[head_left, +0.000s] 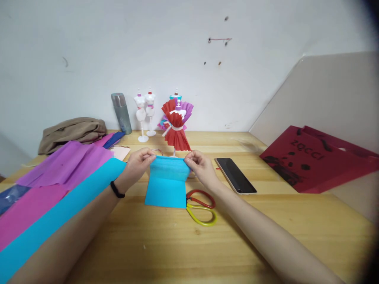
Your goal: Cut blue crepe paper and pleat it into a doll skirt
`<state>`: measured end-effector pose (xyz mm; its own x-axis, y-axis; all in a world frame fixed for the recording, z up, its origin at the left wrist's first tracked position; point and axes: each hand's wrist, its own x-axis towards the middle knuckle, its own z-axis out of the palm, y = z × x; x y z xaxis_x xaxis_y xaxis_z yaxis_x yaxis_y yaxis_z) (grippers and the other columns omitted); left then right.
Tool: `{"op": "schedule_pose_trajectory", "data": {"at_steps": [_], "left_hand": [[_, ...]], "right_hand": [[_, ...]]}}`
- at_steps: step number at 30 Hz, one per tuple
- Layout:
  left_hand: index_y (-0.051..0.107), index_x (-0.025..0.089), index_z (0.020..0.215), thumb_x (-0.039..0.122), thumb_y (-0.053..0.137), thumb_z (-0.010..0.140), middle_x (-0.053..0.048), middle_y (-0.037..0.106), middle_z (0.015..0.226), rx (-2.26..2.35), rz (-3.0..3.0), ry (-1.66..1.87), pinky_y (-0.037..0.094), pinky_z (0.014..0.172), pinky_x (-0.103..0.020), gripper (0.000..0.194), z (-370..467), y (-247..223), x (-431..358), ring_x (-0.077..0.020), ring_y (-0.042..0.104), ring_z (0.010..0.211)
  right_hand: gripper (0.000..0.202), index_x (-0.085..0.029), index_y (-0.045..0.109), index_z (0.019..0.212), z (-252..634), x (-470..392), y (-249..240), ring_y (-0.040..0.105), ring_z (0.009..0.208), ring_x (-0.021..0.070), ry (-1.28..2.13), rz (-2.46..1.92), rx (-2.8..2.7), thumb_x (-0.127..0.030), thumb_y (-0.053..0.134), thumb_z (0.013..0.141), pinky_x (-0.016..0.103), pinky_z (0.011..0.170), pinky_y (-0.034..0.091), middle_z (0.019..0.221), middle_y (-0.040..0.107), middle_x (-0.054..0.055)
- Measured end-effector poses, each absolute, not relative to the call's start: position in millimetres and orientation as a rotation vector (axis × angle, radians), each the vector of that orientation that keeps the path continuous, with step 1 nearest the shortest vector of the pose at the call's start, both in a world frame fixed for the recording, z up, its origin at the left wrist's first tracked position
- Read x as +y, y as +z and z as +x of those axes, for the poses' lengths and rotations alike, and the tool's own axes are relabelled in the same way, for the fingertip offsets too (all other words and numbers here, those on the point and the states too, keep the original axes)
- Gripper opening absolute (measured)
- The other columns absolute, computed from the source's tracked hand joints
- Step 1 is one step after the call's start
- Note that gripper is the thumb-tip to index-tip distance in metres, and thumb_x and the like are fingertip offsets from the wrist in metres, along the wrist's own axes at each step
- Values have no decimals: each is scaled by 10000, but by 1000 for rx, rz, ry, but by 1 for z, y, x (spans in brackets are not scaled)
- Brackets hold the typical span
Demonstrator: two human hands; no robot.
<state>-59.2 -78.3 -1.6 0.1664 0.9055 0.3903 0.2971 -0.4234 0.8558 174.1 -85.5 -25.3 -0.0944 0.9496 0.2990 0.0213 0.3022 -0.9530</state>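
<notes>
A blue crepe paper piece (166, 189) is held up by its top edge between my two hands; its lower part reaches down to the table. My left hand (141, 161) pinches the top left corner, and my right hand (199, 162) pinches the top right corner. Scissors with one red and one yellow handle (204, 207) lie at the paper's lower right, their blades hidden beneath it. Just behind the paper stands a small mannequin in a red and purple pleated paper dress (177, 132).
White mannequins (140, 112) and a grey bottle (121, 113) stand near the wall. Purple, pink and blue paper sheets (68, 163) and brown cloth (72, 132) lie left. A phone (236, 175) and red bag (319, 157) are right, on the wooden table (189, 256).
</notes>
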Motion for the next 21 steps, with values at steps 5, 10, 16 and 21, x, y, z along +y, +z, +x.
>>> {"op": "schedule_pose_trajectory", "data": {"at_steps": [5, 10, 16, 21], "left_hand": [[680, 168, 712, 366, 699, 702, 1, 636, 661, 1024, 1655, 1264, 431, 599, -231, 199, -66, -11, -70, -108, 537, 604], [711, 172, 688, 403, 757, 652, -26, 685, 685, 1023, 1583, 1250, 469, 634, -260, 239, -69, -13, -69, -142, 588, 652], [754, 174, 781, 387, 787, 645, -68, 755, 809, 1004, 1510, 1263, 517, 743, -304, 254, -70, -17, -69, -181, 662, 760], [759, 176, 837, 410, 742, 692, -84, 761, 877, 1039, 1609, 1259, 533, 794, -334, 276, -70, -16, -69, -209, 686, 837]], "right_hand": [[242, -208, 603, 692, 180, -81, -28, 471, 475, 105, 1159, -863, -1383, -403, 746, 687, 251, 502, 368, 532, 554, -47], [273, -204, 654, 665, 185, -75, -34, 507, 472, 107, 1268, -852, -1344, -409, 821, 599, 253, 503, 400, 547, 618, -29], [262, -206, 678, 653, 187, -75, -34, 519, 496, 100, 1294, -854, -1339, -390, 842, 564, 237, 489, 403, 581, 635, -28], [274, -203, 665, 638, 186, -78, -31, 515, 502, 102, 1328, -898, -1330, -390, 843, 548, 242, 499, 396, 577, 630, -28]]}}
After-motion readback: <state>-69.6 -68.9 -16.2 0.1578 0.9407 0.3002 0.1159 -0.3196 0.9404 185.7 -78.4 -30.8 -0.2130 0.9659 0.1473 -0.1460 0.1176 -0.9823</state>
